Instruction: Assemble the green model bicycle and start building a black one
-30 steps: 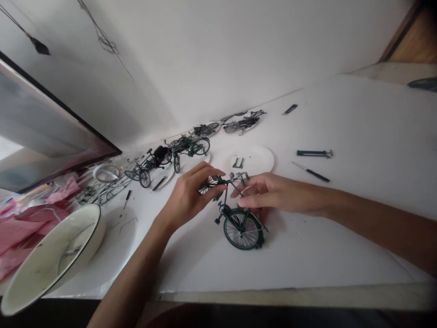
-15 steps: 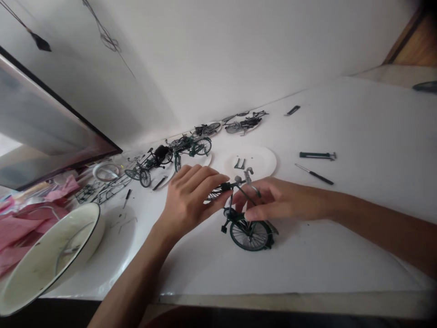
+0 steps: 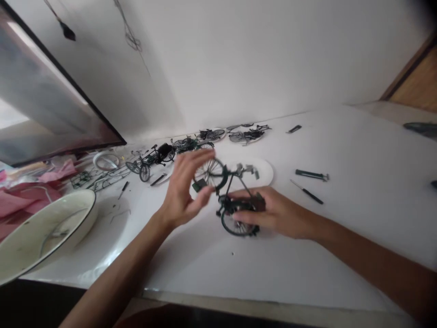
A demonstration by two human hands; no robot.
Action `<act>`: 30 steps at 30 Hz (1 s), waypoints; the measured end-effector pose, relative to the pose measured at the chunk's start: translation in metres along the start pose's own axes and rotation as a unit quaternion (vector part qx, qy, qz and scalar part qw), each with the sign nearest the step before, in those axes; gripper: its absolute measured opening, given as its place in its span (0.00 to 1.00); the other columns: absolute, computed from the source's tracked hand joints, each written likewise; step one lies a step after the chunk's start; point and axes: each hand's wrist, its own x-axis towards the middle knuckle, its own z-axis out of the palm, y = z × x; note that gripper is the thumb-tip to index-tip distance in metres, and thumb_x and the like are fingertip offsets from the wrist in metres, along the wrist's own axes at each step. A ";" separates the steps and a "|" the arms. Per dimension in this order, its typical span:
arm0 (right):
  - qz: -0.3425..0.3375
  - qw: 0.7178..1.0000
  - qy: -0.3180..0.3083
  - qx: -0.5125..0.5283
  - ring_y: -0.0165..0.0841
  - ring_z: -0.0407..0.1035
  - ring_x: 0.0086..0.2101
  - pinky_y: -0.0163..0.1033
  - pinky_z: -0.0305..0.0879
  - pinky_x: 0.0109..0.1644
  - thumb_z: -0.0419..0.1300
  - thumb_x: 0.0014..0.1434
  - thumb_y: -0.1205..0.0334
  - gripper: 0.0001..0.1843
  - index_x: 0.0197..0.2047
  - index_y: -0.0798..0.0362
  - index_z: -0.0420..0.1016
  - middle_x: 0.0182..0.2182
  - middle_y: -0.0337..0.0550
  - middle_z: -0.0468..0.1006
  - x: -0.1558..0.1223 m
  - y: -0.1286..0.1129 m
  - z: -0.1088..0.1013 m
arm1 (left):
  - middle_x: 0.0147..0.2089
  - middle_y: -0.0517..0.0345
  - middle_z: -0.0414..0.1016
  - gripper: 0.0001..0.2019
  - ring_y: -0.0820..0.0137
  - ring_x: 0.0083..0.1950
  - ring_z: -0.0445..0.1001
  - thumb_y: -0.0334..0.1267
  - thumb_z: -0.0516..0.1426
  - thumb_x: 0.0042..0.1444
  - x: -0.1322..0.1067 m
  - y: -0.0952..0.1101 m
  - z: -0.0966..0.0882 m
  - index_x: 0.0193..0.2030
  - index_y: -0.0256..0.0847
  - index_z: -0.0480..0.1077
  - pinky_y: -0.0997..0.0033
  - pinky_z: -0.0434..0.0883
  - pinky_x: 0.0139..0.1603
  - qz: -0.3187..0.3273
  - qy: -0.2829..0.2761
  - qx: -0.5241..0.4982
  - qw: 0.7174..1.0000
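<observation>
A small dark green model bicycle (image 3: 224,200) is tilted up over the white table in front of me. My right hand (image 3: 276,213) is closed round its lower wheel, thumb across the spokes and fingers behind. Spread beside the upper wheel is my left hand (image 3: 182,193), thumb and fingers apart with the spoked rim between them; whether they touch it I cannot tell. A small green flat part (image 3: 200,184) shows by that wheel. Behind the handlebar lies a white plate (image 3: 266,172), partly hidden.
To the right lie a screwdriver (image 3: 307,192) and a green pump-like piece (image 3: 311,175). Several model bicycles, including a black three-wheeled one (image 3: 155,159), stand along the wall. At left are an enamel basin (image 3: 80,214), pink cloth (image 3: 20,196) and another small screwdriver (image 3: 123,189).
The bicycle has turned and shifted slightly left, its other wheel now raised into view. My left hand has opened from its pinch; my right hand has moved onto the lower wheel.
</observation>
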 end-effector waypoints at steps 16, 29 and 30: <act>-0.092 0.901 0.415 0.081 0.40 0.75 0.46 0.49 0.72 0.54 0.72 0.50 0.56 0.27 0.54 0.50 0.77 0.47 0.46 0.81 0.029 0.038 -0.050 | 0.49 0.46 0.81 0.08 0.57 0.53 0.76 0.33 0.57 0.66 0.017 -0.020 0.075 0.50 0.35 0.72 0.54 0.69 0.56 -0.038 -0.293 0.138 0.945; -0.068 0.924 0.356 0.124 0.38 0.75 0.44 0.51 0.68 0.59 0.75 0.45 0.60 0.28 0.50 0.52 0.77 0.44 0.45 0.81 0.026 0.039 -0.045 | 0.43 0.49 0.78 0.13 0.64 0.43 0.75 0.20 0.52 0.60 0.029 -0.032 0.077 0.48 0.34 0.71 0.64 0.69 0.47 0.048 -0.268 0.149 0.951; -0.066 0.926 0.345 0.137 0.38 0.75 0.44 0.52 0.69 0.58 0.75 0.45 0.59 0.27 0.49 0.52 0.77 0.44 0.45 0.81 0.026 0.037 -0.044 | 0.44 0.49 0.78 0.15 0.65 0.43 0.75 0.20 0.51 0.60 0.028 -0.032 0.071 0.50 0.34 0.70 0.65 0.70 0.45 0.040 -0.255 0.143 0.956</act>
